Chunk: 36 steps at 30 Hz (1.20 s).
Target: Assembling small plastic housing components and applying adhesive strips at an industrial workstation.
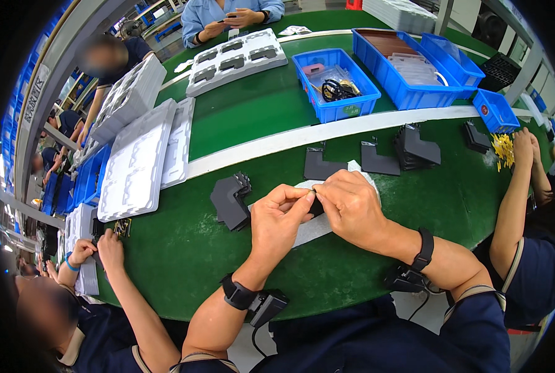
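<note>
My left hand [273, 219] and my right hand [353, 204] meet in front of me above the green table, thumbs and fingertips pinched together. Between them shows a dark piece [317, 207], mostly hidden by my fingers, so its full shape cannot be made out. Under my hands lies a whitish sheet [314, 231]. Left of my left hand is a stack of black L-shaped pieces [229, 204]. Beyond my right hand lie one black L-shaped piece [324, 168], another L-shaped piece [380, 163] and a taller black stack [419, 149].
A white strip [252, 150] crosses the green table [414, 211]. Beyond it stand a blue bin [346, 110] with cables and a long blue bin [423, 96]. White molded trays [137, 161] stand at left. Co-workers' hands are busy on both sides, near yellow pieces [503, 151] at right.
</note>
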Each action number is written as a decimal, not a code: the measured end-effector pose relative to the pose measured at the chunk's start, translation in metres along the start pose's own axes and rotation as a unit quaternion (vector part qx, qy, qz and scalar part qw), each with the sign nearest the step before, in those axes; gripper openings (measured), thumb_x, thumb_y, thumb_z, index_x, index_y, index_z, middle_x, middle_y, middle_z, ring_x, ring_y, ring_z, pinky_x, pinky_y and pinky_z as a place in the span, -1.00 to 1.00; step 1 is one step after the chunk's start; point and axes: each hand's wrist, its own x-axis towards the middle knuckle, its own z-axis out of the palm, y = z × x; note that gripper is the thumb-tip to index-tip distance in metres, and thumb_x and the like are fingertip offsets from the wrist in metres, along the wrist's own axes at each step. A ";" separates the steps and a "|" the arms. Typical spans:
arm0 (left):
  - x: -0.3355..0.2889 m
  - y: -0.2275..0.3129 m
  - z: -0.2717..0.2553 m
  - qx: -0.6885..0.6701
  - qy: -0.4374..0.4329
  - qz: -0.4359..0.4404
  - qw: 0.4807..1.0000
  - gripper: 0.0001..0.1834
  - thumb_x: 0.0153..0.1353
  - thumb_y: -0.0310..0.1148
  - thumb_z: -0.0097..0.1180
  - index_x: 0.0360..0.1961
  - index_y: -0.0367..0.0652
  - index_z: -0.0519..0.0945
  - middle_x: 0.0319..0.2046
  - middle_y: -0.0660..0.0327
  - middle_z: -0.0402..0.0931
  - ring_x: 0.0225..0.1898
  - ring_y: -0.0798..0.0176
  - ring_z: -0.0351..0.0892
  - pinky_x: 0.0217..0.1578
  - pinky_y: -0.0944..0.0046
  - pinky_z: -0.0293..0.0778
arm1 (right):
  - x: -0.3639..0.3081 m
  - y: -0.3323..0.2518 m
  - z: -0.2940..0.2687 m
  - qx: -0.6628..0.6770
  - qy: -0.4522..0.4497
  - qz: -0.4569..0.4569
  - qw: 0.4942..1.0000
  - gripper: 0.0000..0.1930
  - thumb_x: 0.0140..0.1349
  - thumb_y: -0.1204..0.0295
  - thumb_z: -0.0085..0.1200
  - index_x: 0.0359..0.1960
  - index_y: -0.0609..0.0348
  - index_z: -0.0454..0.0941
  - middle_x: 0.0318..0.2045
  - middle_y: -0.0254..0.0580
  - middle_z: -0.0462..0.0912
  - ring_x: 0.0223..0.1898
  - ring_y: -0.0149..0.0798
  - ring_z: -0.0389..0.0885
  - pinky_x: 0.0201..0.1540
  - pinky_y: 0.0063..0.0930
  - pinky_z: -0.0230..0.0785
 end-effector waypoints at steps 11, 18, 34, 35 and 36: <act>0.003 -0.011 -0.003 0.031 -0.021 0.012 0.999 -0.81 0.20 -0.51 0.12 -0.16 -0.30 0.49 -0.30 0.26 0.55 -0.31 0.49 0.50 -0.28 0.47 0.46 | 0.014 -0.002 -0.020 0.138 -0.130 0.277 0.942 -0.85 0.09 0.48 0.16 -0.33 0.29 0.60 -0.54 -0.09 0.57 -0.52 -0.22 0.49 -0.48 -0.40 0.29; 0.004 -0.010 -0.002 -0.017 -0.054 -0.014 0.998 -0.78 0.21 -0.54 0.09 -0.12 -0.29 0.43 -0.23 0.24 0.52 -0.23 0.49 0.47 -0.23 0.48 0.44 | 0.007 0.003 -0.013 0.108 -0.086 0.223 0.965 -0.89 0.00 0.48 0.20 -0.50 0.27 0.57 -0.54 -0.07 0.58 -0.46 -0.05 0.52 -0.40 -0.25 0.33; 0.007 0.017 -0.016 -0.033 -0.061 0.038 0.997 -0.57 0.20 -0.57 0.10 0.09 -0.28 0.33 -0.27 0.19 0.57 -0.21 0.45 0.53 -0.16 0.45 0.42 | 0.019 0.017 -0.026 0.223 -0.136 0.263 0.929 -0.82 0.07 0.41 0.22 -0.33 0.25 0.63 -0.44 -0.19 0.61 -0.42 -0.33 0.52 -0.34 -0.47 0.36; 0.008 0.023 -0.020 -0.032 -0.032 0.051 0.998 -0.55 0.18 -0.58 0.12 0.10 -0.27 0.34 -0.26 0.18 0.57 -0.21 0.43 0.54 -0.15 0.45 0.43 | 0.020 0.021 -0.025 0.223 -0.136 0.263 0.929 -0.82 0.07 0.41 0.22 -0.33 0.25 0.63 -0.44 -0.19 0.61 -0.42 -0.33 0.52 -0.34 -0.47 0.36; 0.010 0.024 -0.027 -0.013 -0.002 0.067 0.998 -0.58 0.17 -0.58 0.13 0.07 -0.28 0.37 -0.24 0.17 0.57 -0.21 0.43 0.54 -0.15 0.46 0.44 | 0.018 0.026 -0.023 0.108 -0.095 0.166 0.976 -0.80 0.03 0.41 0.23 -0.32 0.26 0.63 -0.41 -0.17 0.62 -0.35 -0.26 0.52 -0.28 -0.41 0.37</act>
